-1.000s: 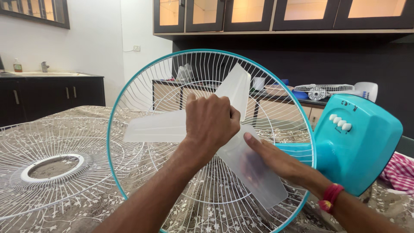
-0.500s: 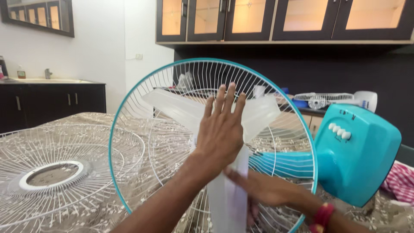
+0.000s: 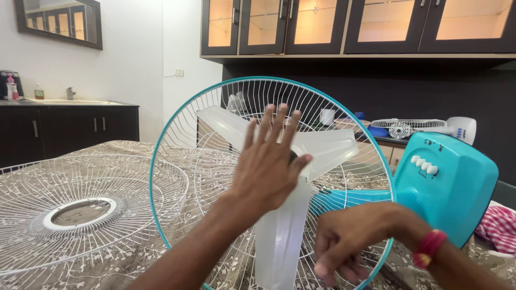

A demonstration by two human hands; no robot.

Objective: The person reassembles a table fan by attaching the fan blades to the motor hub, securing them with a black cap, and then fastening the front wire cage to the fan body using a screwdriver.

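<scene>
A turquoise table fan lies on its side with its motor housing [image 3: 449, 185] at the right. Its rear wire guard [image 3: 177, 145], white with a turquoise rim, stands upright facing me. A translucent white three-blade propeller [image 3: 328, 145] sits at the guard's centre. My left hand [image 3: 269, 164] is flat and open, fingers spread, in front of the blade hub. My right hand [image 3: 344, 249] hangs low beside the bottom blade [image 3: 277, 247], fingers curled loosely and holding nothing. A red band [image 3: 427, 247] is on that wrist.
The loose front guard [image 3: 80, 209] lies flat on the patterned cloth [image 3: 115, 147] at the left. A pink checked cloth [image 3: 497, 225] lies at the far right. Behind, a dark counter carries another white fan [image 3: 424, 128]; a sink counter [image 3: 70, 121] is at the far left.
The left fist on the hub has opened into a flat spread palm. The blades have turned, one now pointing down. My right hand has come off the blade and dropped lower.
</scene>
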